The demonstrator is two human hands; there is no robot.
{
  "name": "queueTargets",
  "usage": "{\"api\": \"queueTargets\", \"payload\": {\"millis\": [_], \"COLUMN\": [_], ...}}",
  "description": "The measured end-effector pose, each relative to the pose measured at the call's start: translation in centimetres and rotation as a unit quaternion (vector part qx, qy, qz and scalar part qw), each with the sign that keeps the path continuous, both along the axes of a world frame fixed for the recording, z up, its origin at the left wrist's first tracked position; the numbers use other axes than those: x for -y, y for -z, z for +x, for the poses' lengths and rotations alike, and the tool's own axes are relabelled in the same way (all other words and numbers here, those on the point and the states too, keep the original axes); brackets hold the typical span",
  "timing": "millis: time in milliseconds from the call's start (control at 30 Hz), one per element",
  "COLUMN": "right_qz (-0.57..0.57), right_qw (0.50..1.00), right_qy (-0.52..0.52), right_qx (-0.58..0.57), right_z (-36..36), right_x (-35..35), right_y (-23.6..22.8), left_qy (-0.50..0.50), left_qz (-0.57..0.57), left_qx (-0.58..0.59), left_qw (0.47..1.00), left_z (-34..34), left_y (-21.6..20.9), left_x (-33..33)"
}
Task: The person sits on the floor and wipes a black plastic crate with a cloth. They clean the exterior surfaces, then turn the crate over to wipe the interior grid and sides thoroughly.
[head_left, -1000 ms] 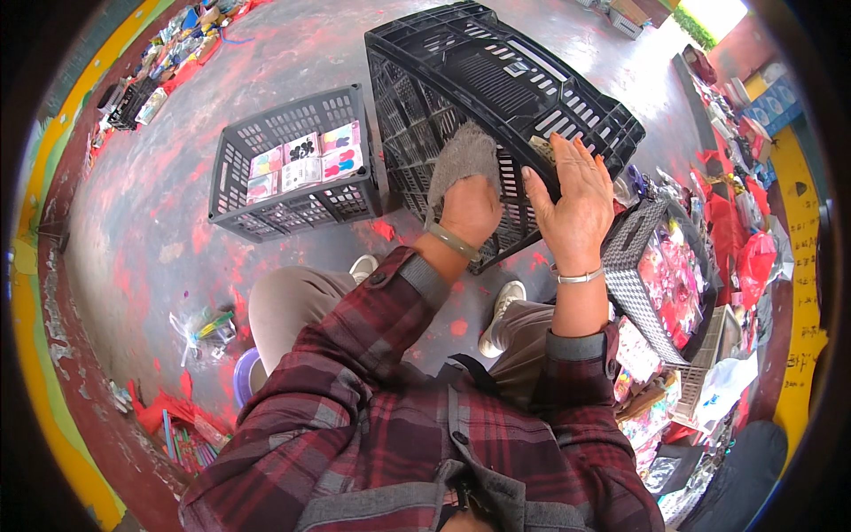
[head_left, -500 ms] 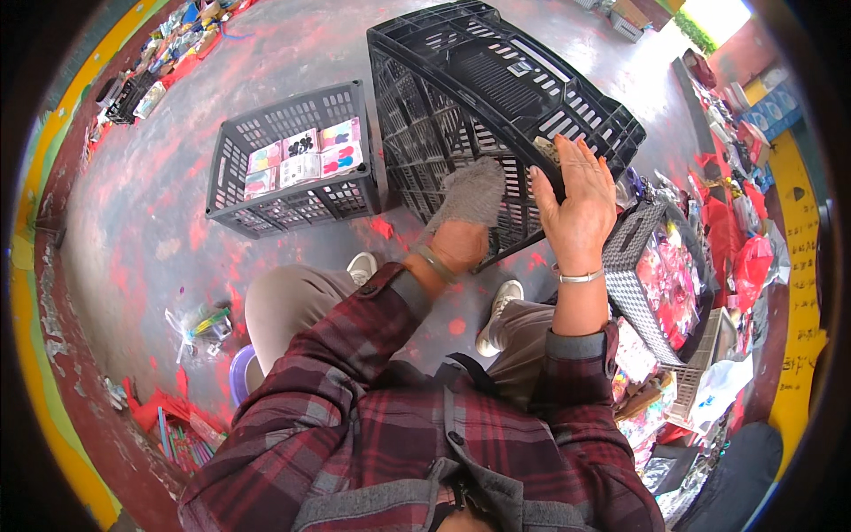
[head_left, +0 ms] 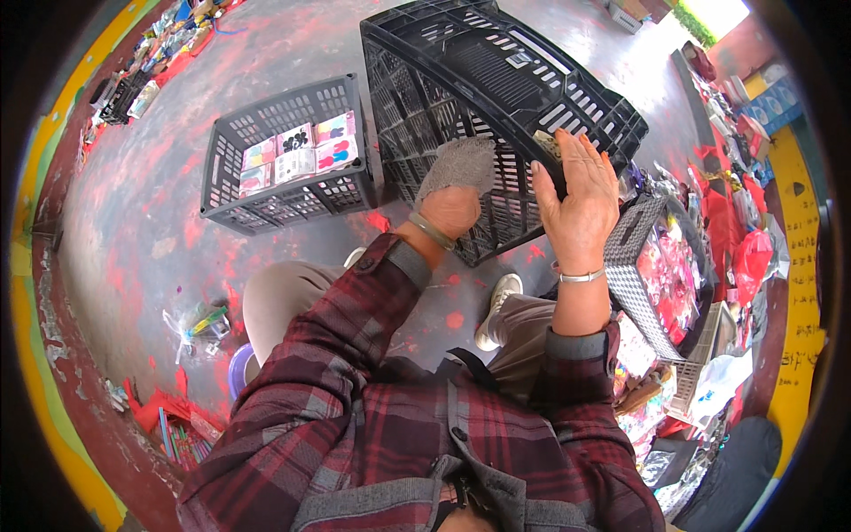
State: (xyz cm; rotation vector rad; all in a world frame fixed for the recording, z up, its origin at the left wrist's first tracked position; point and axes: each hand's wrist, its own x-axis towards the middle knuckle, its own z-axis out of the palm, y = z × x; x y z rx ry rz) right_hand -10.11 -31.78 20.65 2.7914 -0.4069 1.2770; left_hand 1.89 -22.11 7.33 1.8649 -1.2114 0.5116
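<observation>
A large black plastic crate (head_left: 483, 75) with slotted walls stands tipped in front of me, its lattice side facing me. My left hand (head_left: 450, 208) presses a grey cloth (head_left: 456, 167) against that lattice, and the cloth covers the fingertips. Flat on the crate's right edge lies my right hand (head_left: 578, 199), fingers stretched out and thumb apart. Left of the black crate sits a grey crate (head_left: 292, 199) holding several flat packs (head_left: 295, 164) with coloured prints.
Beside my right forearm is a houndstooth-patterned basket (head_left: 651, 288) of red and pink packets. Mixed goods line the right wall. A purple bucket (head_left: 239, 368) stands by my left leg, near a clear plastic bag (head_left: 199, 328) on the red-spattered floor.
My left hand has slid the cloth a little left and away from me along the black crate's lattice. The right hand stays at the crate's edge.
</observation>
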Motion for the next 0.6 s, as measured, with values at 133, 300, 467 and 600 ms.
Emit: {"api": "queueTargets", "payload": {"millis": [133,300,467,600], "right_qz": [-0.006,-0.003,-0.003,-0.005], "right_qw": [1.0,1.0,1.0,1.0], "right_qy": [-0.005,-0.009,-0.015,-0.007], "right_qx": [0.01,0.007,0.02,0.013], "right_z": [0.3,0.0,0.2,0.1], "right_x": [0.0,0.2,0.1,0.2], "right_y": [-0.2,0.0,0.1,-0.1], "left_qy": [-0.022,-0.025,0.043,0.058], "left_qz": [0.071,-0.054,-0.058,0.056], "left_qx": [-0.04,-0.099,0.027,0.035], "left_qw": [0.996,0.993,0.997,0.996], "left_z": [0.1,-1.8,-3.7,-3.4], "left_y": [0.4,-0.8,-2.5,-3.6], "left_x": [-0.7,-2.1,-1.8,0.5]}}
